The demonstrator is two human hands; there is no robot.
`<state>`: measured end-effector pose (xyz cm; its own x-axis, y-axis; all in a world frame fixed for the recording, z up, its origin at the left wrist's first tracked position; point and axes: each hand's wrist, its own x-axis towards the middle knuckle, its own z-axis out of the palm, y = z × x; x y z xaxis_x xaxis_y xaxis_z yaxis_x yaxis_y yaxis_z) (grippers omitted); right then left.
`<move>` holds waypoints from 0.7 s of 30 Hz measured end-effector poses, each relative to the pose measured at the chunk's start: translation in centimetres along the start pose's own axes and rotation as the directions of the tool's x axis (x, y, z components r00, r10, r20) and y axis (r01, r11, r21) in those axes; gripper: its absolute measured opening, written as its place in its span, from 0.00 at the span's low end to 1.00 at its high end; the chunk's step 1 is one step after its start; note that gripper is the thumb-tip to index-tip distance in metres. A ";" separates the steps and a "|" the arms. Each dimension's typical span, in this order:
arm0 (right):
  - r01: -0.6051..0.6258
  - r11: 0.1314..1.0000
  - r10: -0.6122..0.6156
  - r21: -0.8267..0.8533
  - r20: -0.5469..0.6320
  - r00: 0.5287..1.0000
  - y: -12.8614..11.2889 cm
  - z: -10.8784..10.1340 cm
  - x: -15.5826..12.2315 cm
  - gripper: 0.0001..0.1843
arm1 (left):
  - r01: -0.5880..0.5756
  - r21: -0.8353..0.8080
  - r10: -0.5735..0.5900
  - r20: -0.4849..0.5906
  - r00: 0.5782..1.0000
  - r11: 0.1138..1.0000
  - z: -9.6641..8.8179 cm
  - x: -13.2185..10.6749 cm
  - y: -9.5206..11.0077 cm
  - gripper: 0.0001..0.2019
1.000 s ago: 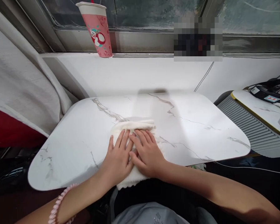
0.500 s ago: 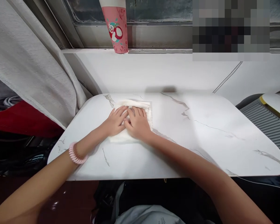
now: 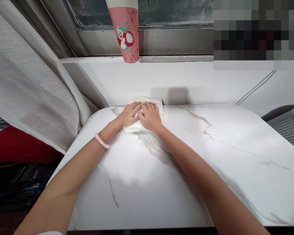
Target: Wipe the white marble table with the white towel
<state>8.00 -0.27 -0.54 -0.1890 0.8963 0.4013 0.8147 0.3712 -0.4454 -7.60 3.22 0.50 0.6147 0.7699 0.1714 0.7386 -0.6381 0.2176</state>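
Observation:
A cream-white cloth (image 3: 132, 128) lies at the far edge of the white marble-patterned table (image 3: 147, 195), its back part turned up against the wall. My left hand (image 3: 130, 115) rests flat on the cloth with fingers stretched out. Beside it, my right hand (image 3: 150, 116) presses down on the same cloth, fingers extended forward. The two hands touch or nearly touch at the thumb and fingertips. A pink coiled band (image 3: 102, 140) circles my left wrist.
A pink paper cup (image 3: 126, 34) stands on the window ledge beyond the table. A grey curtain (image 3: 36, 71) hangs at the left, above red fabric (image 3: 22, 145). A grey ribbed object (image 3: 287, 129) with a yellow edge sits at the right.
Both hands have pushed the cloth away from me, from the table's middle to its far edge by the wall. My view has moved closer over the table.

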 end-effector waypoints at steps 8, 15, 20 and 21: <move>0.093 0.996 -0.093 0.007 0.058 0.994 -0.4 1.0 2.0 0.22 | 0.105 -0.003 -0.105 -0.036 0.994 0.994 -0.3 -1.0 -1.3 0.26; 0.246 0.967 -0.252 0.063 0.136 0.958 -2.5 0.3 -1.1 0.23 | 0.319 0.020 -0.318 -0.041 0.947 0.948 -0.6 -6.9 2.6 0.27; 0.287 0.956 -0.292 0.065 0.108 0.950 -5.9 -0.2 -6.9 0.26 | 0.296 0.057 -0.295 -0.020 0.955 0.954 -1.0 -12.9 5.5 0.28; 0.288 0.955 -0.294 0.067 0.098 0.951 -6.7 -0.4 -8.2 0.26 | 0.285 0.066 -0.285 -0.010 0.959 0.956 -1.1 -14.2 6.1 0.29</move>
<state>4.36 -10.24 -0.52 -0.4728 0.7669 0.4339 0.6868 0.6293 -0.3637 -12.17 -11.58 0.44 0.3760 0.9198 0.1123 0.8998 -0.3913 0.1931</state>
